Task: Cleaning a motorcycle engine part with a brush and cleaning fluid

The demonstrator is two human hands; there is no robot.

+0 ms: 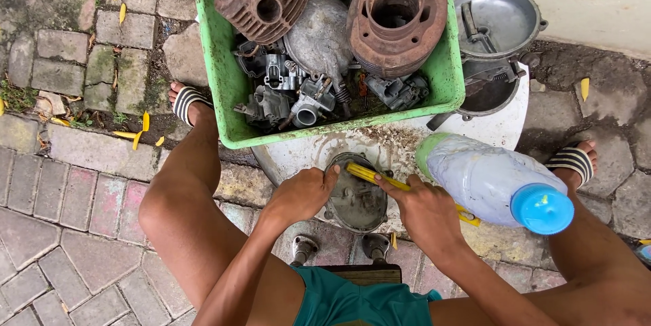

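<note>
My left hand [302,194] is closed on the rim of a round, grimy grey metal cover [354,197], steadying it on the white round table [298,156] just below the green plastic crate [227,75] of rusty engine parts. My right hand [424,211] is wrapped tight around a yellow-handled tool [369,175]; its long axis slants up-left across the cover, its far end towards my left thumb. Right of it lies a plastic bottle [488,180], blue cap towards me.
</note>
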